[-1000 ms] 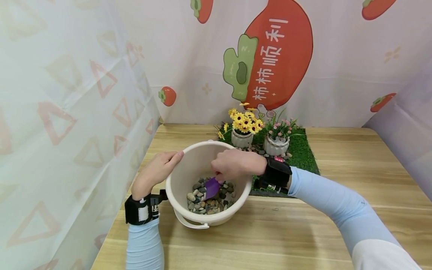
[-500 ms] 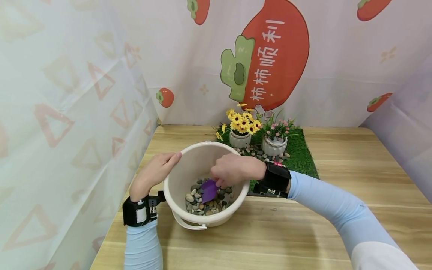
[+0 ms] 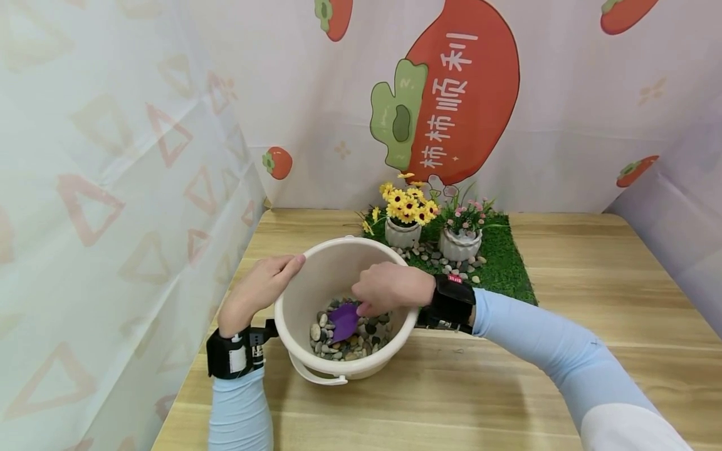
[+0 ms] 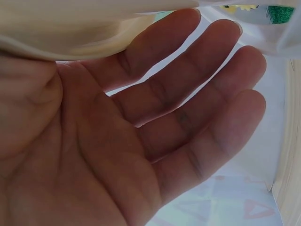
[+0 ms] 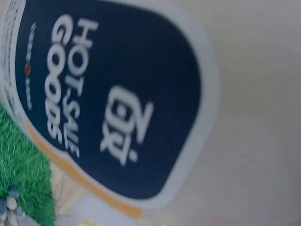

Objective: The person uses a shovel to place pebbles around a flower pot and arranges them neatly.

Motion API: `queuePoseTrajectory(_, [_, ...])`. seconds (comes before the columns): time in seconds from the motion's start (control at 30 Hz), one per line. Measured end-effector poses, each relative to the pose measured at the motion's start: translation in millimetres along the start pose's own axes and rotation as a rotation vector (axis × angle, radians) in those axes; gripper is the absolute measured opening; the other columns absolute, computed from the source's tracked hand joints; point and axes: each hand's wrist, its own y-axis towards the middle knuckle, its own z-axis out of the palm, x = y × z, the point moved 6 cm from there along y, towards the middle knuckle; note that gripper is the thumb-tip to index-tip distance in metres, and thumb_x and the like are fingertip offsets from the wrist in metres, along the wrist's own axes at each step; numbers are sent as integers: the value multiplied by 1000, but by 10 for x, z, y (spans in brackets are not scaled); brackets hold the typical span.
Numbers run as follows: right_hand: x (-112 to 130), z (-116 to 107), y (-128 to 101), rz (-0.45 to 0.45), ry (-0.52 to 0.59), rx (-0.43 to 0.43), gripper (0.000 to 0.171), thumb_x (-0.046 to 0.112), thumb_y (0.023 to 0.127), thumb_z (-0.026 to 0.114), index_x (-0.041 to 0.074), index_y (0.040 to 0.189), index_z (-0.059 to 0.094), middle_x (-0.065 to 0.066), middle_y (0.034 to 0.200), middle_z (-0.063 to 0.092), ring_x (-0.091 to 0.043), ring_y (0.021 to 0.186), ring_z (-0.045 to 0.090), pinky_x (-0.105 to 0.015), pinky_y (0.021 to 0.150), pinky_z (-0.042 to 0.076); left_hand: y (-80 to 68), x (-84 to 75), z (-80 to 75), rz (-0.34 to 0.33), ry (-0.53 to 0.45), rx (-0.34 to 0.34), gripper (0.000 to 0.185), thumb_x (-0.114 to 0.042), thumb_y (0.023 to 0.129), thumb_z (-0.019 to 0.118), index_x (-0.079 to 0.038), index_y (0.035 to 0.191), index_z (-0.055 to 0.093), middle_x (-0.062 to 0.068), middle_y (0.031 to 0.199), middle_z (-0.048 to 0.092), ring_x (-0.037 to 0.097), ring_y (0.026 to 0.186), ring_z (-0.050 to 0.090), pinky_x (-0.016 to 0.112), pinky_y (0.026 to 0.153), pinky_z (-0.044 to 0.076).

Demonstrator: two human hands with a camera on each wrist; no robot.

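Observation:
A cream plastic bucket [image 3: 309,285] stands on the wooden table with several pebbles [image 3: 345,341] in its bottom. My left hand [image 3: 261,286] rests flat against the bucket's left outer wall with straight fingers, the palm [image 4: 117,141] open in the left wrist view. My right hand [image 3: 387,289] reaches over the right rim into the bucket and holds a small purple scoop [image 3: 343,319], whose blade lies on the pebbles. The right wrist view shows only a dark blue label [image 5: 103,99] on the bucket wall.
Behind the bucket lies a green turf mat [image 3: 502,257] with a pot of yellow flowers [image 3: 405,216], a pot of pink flowers [image 3: 461,233] and loose pebbles [image 3: 429,255]. Printed curtains close off the left, back and right sides.
My right hand has shifted the purple scoop a little to the left across the pebbles. The left hand stays on the bucket wall.

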Motion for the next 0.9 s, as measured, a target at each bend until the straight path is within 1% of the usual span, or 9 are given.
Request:
queuePoseTrajectory(0.2, [43,9,-5,-49,-1,-23,32,33,99,59,21,70,53,8,63,46,-8,57,43,-22,56,32,-9,-9,-4,14,5,9,46,-43,106,35,-14,111,70,5,101,73,22,98,68,41,88,50])
queuePoseTrajectory(0.4, [47,-12,-15,-98,14,-66,30,32,98,60,20,71,54,10,62,46,-7,56,44,-20,56,33,-5,-18,-9,1,-4,7,46,-44,106,35,-14,109,70,5,99,73,21,96,67,40,87,50])
queuePoseTrajectory(0.53, [46,-35,-37,-136,36,-96,29,33,98,61,21,72,54,11,61,45,-5,55,44,-19,55,33,-2,-30,-6,14,-4,11,47,-43,106,35,-12,114,69,6,101,74,22,98,68,42,88,51])
queuePoseTrajectory(0.67, [41,-61,-54,-163,115,-133,25,34,97,63,21,76,58,12,61,46,-2,53,44,-17,54,33,4,-43,-3,21,-3,11,47,-41,107,35,-11,115,69,7,101,74,23,98,69,43,89,51])
queuePoseTrajectory(0.8, [28,-67,-61,-171,211,-142,19,33,96,64,21,81,62,13,61,49,1,52,44,-16,52,34,13,-56,0,25,6,11,46,-41,107,34,-10,112,69,7,99,73,23,97,68,43,88,51])
queuePoseTrajectory(0.9, [22,-76,-67,-185,243,-150,18,33,96,64,21,82,64,13,63,52,2,52,45,-15,52,35,12,-57,6,23,6,15,47,-41,107,34,-9,116,68,8,102,74,25,100,68,44,90,51])
